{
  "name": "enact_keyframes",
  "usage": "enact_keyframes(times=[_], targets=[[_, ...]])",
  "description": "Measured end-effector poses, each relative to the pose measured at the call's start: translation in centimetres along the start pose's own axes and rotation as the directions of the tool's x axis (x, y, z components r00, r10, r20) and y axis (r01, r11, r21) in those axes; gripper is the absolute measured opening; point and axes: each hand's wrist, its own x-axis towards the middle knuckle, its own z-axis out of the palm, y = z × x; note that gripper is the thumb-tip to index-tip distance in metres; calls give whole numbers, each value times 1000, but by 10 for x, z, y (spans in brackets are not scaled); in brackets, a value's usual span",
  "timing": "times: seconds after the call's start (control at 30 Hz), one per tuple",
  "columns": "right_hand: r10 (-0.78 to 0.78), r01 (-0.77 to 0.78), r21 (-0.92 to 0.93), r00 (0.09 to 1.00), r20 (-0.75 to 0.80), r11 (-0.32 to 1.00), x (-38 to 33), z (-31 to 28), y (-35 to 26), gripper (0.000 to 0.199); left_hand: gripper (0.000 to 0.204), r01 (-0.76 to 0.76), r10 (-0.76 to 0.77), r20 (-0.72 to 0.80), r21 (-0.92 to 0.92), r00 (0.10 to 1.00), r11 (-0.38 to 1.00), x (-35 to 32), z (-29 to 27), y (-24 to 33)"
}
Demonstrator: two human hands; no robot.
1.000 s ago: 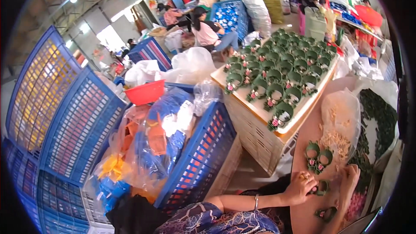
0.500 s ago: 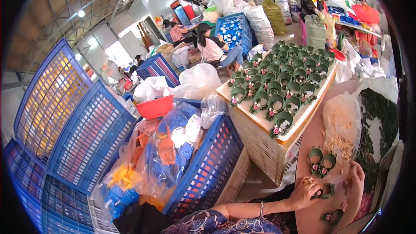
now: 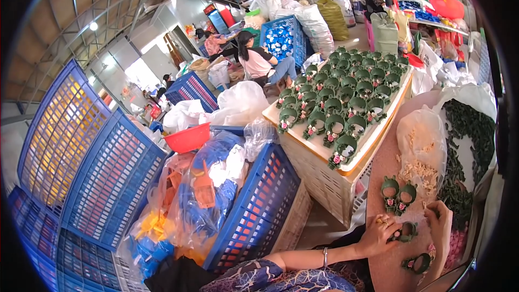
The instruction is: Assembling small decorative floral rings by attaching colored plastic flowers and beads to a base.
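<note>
My left hand [image 3: 380,232], wearing a ring and a bracelet, has its fingers closed on a green ring-shaped piece [image 3: 411,231] at the tabletop. To its right, my right hand [image 3: 440,223] is raised with thumb and fingertips pinched together; whatever is between them is too small to make out. Just beyond the hands, two green ring-shaped pieces with pink and white flowers [image 3: 398,197] stand side by side. Nearer me, another green ring-shaped piece [image 3: 417,263] lies beside my right wrist, a pink flower at its edge.
Small beige pieces [image 3: 420,172] spill from a clear bag [image 3: 421,132]. Dark green parts [image 3: 469,130] heap at the right. A white board [image 3: 319,148] carries rows of finished-looking green rings. Blue crates [image 3: 257,205] stand left, one under a red basin [image 3: 187,138]. People sit working farther back.
The view has shifted slightly. My right hand has tilted its fingertips toward the left hand, which keeps its green ring-shaped piece. The nearest green piece shows more fully.
</note>
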Motion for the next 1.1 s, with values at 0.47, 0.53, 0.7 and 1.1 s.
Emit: enact_keyframes(times=[0.47, 0.53, 0.7, 1.1], targets=[[-98, 88, 186, 994, 46, 979, -4, 3, 1, 12, 51, -7, 9, -52, 39, 999, 999, 1, -3, 2], [-114, 98, 163, 989, 93, 982, -6, 1, 1, 12, 52, 1, 1, -51, 35, 999, 999, 0, -3, 2], [6, -53, 230, 980, 200, 972, -9, -1, -2, 14, 55, 67, -67, -28, 13, 997, 998, 1, -4, 6], [104, -184, 222, 938, 332, 958, -10, 2, -12, 13, 61, 47, -45, -73, 37, 996, 998, 3, -2, 4]])
